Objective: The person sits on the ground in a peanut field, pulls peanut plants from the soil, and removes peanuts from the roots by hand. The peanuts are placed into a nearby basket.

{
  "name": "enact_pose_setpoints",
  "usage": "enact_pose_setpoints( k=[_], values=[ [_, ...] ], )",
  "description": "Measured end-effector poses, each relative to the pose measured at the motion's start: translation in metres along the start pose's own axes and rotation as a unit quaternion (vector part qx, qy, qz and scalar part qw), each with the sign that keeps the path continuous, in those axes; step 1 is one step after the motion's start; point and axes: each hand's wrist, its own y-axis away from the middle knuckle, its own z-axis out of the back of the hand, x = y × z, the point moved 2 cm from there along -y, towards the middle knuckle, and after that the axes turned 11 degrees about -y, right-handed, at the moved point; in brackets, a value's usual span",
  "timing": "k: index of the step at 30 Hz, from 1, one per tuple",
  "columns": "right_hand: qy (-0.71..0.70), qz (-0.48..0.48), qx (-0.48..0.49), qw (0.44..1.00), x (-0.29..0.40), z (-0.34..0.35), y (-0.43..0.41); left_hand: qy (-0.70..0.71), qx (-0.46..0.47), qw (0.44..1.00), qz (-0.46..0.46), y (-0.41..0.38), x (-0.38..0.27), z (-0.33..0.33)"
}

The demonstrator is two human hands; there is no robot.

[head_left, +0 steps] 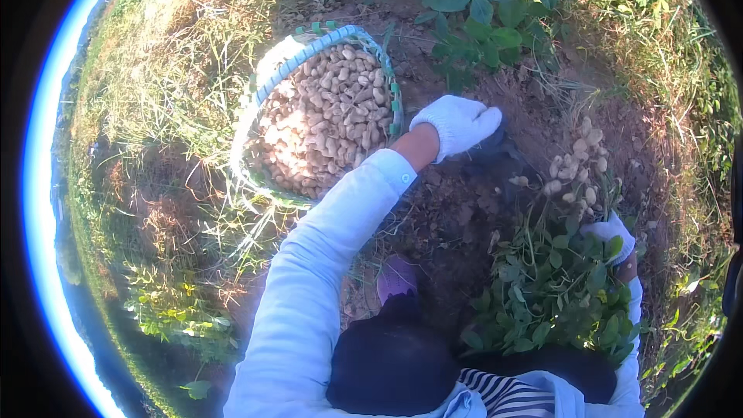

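Observation:
My left hand, in a white knit glove, hangs over the soil just right of a woven basket. Its fingers look curled, and their undersides are hidden, so I cannot tell if anything is in them. Harvested peanuts fill much of the basket. My right hand, also gloved, grips the stems of an uprooted peanut plant. A cluster of peanut pods hangs at the root end of the plant, pointing away from me. The plant's leafy part spreads over my lap.
Broad-leaved green plants grow ahead of me. Dry grass lies left of the basket. Bare brown soil shows between basket and plant, with my purple shoe on it. A blurred dark shape lies below my left hand.

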Motion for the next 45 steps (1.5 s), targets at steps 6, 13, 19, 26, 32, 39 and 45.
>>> enact_pose_setpoints(
  k=[6, 13, 19, 26, 32, 39, 45],
  values=[
    [0.199, 0.143, 0.009, 0.969, -0.019, 0.037, -0.01, 0.064, -0.251, 0.964, 0.055, 0.071, -0.04, 0.063],
    [0.187, 0.181, 0.037, 0.965, -0.014, 0.028, 0.001, -0.409, -0.263, 0.791, 0.37, 0.126, 0.062, 0.085],
    [0.319, 0.27, 0.041, 0.908, -0.049, 0.034, -0.036, -0.02, -0.278, 0.96, -0.02, 0.075, -0.051, 0.014],
    [0.067, 0.111, 0.063, 0.99, -0.001, -0.018, -0.012, 0.119, 0.072, 0.989, -0.04, 0.007, -0.078, -0.06],
    [0.112, 0.202, 0.146, 0.962, -0.05, 0.023, -0.043, -0.118, 0.134, 0.974, -0.14, 0.029, -0.061, -0.024],
    [0.016, 0.096, 0.053, 0.994, -0.048, 0.058, -0.037, 0.113, 0.109, 0.981, 0.117, 0.102, -0.011, 0.072],
    [0.339, 0.337, 0.143, 0.867, -0.059, 0.045, -0.066, -0.288, -0.266, 0.896, 0.209, 0.161, 0.064, 0.105]
  ],
)
